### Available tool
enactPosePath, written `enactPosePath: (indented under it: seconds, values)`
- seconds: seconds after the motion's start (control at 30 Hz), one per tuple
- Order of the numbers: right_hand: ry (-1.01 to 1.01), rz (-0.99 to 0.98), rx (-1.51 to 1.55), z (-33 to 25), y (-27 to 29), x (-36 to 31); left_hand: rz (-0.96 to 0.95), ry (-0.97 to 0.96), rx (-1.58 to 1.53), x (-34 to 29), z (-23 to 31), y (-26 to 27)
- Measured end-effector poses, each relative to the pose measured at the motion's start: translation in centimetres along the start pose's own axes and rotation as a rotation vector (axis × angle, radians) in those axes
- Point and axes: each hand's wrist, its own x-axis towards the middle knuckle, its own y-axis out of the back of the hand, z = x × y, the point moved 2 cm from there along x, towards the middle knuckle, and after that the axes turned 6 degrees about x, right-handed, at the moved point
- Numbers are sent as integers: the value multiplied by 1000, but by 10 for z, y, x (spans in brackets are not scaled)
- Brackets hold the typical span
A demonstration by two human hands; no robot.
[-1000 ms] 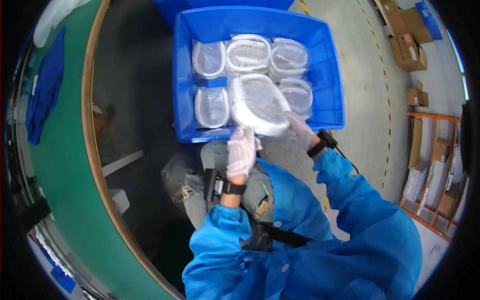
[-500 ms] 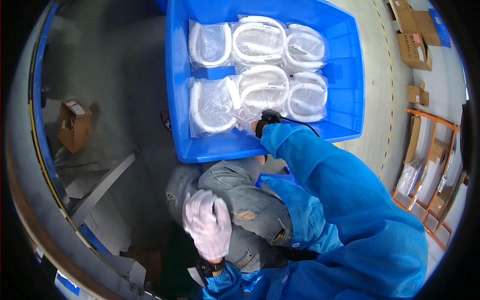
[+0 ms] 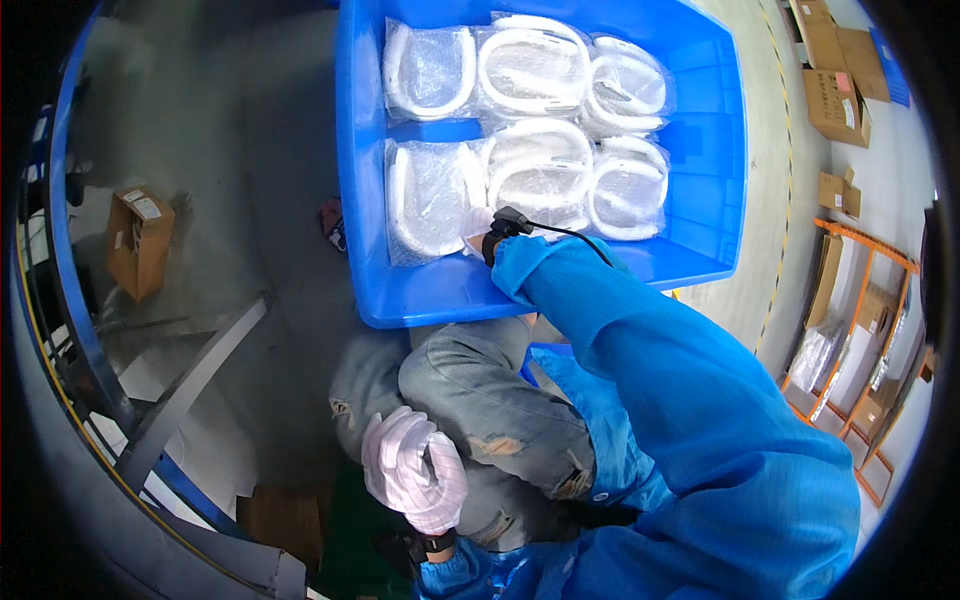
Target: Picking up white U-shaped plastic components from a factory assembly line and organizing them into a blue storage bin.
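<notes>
My right hand [image 3: 477, 230], in a pale glove, reaches into the blue bin [image 3: 430, 308]. It touches the lower right edge of a bubble-wrapped white curved piece [image 3: 403, 205] in the near left of the bin. Its fingers are mostly hidden behind the wrist, which wears a black device with a cable. Several similar white loops in clear bubble wrap, such as the far middle package [image 3: 535, 68], lie in two rows. My left hand [image 3: 415, 470], in a striped white glove, rests by my knee, its fingers curled with nothing visible in them.
An open cardboard box [image 3: 140, 243] stands on the floor to the left, near a blue rail [image 3: 75, 240]. At the right are stacked cartons [image 3: 838, 105] and an orange rack [image 3: 860, 320]. My bent knees [image 3: 480, 380] are against the bin's near side.
My right hand has shifted left, toward the near left package. My left hand has moved slightly down and its fingers curl more. The view has shifted a little.
</notes>
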Motion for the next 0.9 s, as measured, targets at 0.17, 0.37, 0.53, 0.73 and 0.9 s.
enactPosePath:
  seconds: [0.17, 0.37, 0.53, 0.73, 0.9]
  values:
    - [-127, -296, 221, 9, -21, 6, 16, 9, -32, 0, -4, 2]
    - [44, -483, 236, 20, 0, 14, 35, 49, -77, -5, -11, 4]
    - [-342, -664, 1007, 38, 27, 22, 50, 83, -89, -9, -20, 4]
    - [-215, -381, 400, 25, 106, 68, 85, 98, -74, -11, -26, 7]
    - [-231, -343, 600, 8, 112, 79, 83, 86, -103, -3, -15, 1]
